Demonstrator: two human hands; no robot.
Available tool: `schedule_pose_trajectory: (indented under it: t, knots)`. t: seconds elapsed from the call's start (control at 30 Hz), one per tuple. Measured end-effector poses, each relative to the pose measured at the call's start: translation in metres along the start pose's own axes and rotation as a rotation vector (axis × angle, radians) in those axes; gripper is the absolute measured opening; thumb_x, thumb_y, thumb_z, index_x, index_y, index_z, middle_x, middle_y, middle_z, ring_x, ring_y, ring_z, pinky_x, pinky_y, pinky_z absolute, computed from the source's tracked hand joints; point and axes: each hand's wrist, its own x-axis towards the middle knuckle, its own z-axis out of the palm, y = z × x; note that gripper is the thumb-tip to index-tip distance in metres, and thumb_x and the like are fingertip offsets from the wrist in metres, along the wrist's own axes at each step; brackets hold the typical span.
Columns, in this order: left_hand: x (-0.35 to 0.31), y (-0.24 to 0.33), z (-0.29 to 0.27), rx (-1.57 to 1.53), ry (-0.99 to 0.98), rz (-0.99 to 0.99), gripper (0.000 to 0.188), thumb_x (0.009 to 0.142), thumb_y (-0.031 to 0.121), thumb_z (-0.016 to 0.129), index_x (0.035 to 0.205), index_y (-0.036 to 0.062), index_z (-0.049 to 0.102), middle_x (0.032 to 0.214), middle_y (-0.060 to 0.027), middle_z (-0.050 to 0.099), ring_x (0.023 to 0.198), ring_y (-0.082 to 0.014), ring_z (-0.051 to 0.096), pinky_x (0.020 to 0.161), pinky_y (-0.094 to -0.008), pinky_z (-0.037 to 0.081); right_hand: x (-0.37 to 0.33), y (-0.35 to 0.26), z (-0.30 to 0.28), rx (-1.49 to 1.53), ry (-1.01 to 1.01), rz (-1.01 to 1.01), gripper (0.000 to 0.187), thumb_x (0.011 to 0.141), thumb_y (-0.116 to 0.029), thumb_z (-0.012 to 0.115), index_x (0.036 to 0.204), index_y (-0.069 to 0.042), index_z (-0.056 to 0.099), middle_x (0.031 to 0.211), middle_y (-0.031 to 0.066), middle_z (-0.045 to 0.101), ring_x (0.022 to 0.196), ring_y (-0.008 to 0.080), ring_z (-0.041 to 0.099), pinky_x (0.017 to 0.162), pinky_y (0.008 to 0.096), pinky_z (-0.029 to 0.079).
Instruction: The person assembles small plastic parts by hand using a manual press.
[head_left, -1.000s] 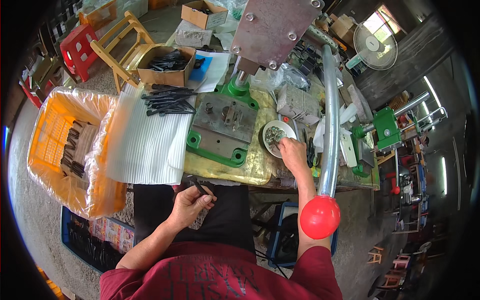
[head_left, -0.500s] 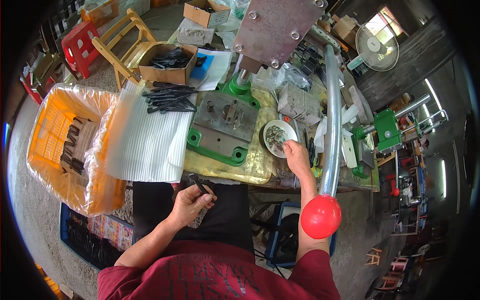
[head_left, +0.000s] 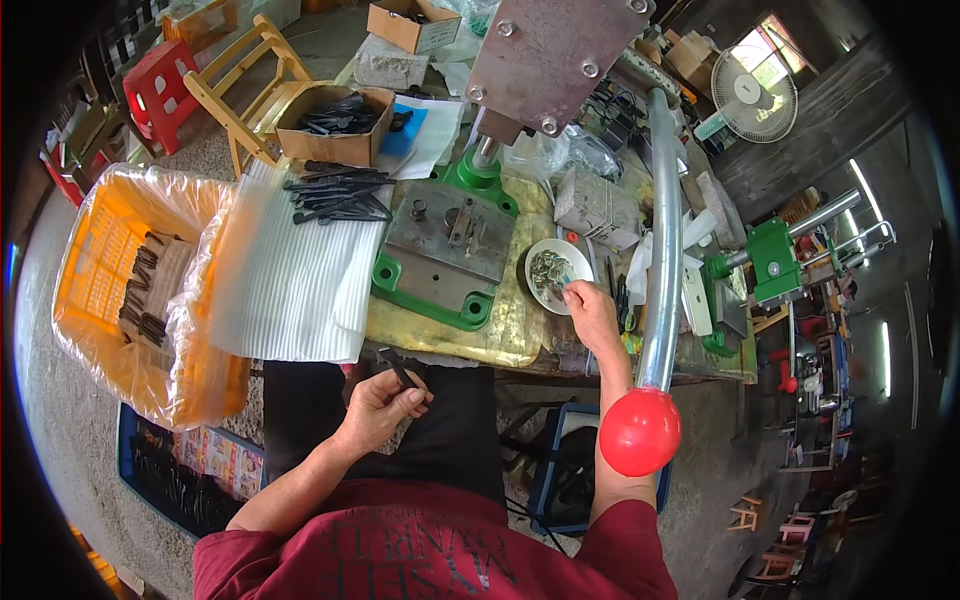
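My left hand [head_left: 380, 410] is closed round a slim black handle-like piece [head_left: 400, 370], held over my lap just off the front edge of the bench. At the near right rim of a white bowl [head_left: 532, 284], the fingertips of my right hand [head_left: 594, 315] are pinched together. Small shiny metal parts [head_left: 549, 270] lie in that bowl; whatever sits between my right fingertips is too small to make out. Left of the bowl stands a green hand press [head_left: 390, 283] with a steel plate [head_left: 445, 240] on its base. Several similar black pieces [head_left: 340, 193] lie piled on white foam sheeting [head_left: 295, 290].
The press's steel lever [head_left: 664, 220] curves down over my right forearm, ending in a red ball knob [head_left: 641, 432]. An orange crate [head_left: 85, 260] lined with plastic stands at left. A cardboard box [head_left: 335, 148] of black pieces and a stone block [head_left: 597, 208] sit farther back.
Both hands stay almost in place, the right fingertips still at the bowl. The whole view has shifted very slightly.
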Motion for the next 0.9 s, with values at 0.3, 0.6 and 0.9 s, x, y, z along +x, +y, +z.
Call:
schedule_pose_trajectory:
  t: [0.3,0.6,0.9]
  knots:
    - [0.000,0.000,0.000,0.020,-0.004,-0.003,0.010,0.083,0.011,0.050,0.081,0.0013,0.052,0.077,-0.0024,0.056,0.067,-0.0071,0.052,0.061,-0.0206,0.044,-0.001,0.008,0.000,0.044,-0.015,0.034,0.017,0.078,-0.013,0.051,0.085,0.002,0.054,0.072,0.0172,0.056,0.066,0.0275,0.055,0.059,0.0326,0.041]
    - [0.000,-0.002,0.000,0.010,-0.007,-0.014,0.012,0.083,0.013,0.050,0.081,0.0013,0.052,0.077,-0.0021,0.055,0.067,-0.0070,0.052,0.061,-0.0205,0.044,-0.001,0.008,0.001,0.120,-0.020,0.080,0.015,0.077,-0.012,0.053,0.083,0.002,0.054,0.070,0.0161,0.056,0.063,0.0252,0.055,0.056,0.0312,0.041]
    - [-0.001,-0.002,0.002,0.004,-0.003,-0.027,0.014,0.084,0.014,0.049,0.081,0.0012,0.052,0.076,-0.0019,0.055,0.066,-0.0070,0.051,0.060,-0.0205,0.044,-0.003,0.015,0.003,0.080,-0.006,0.082,0.013,0.073,-0.009,0.056,0.079,0.002,0.052,0.067,0.0126,0.055,0.057,0.0184,0.053,0.054,0.0285,0.041]
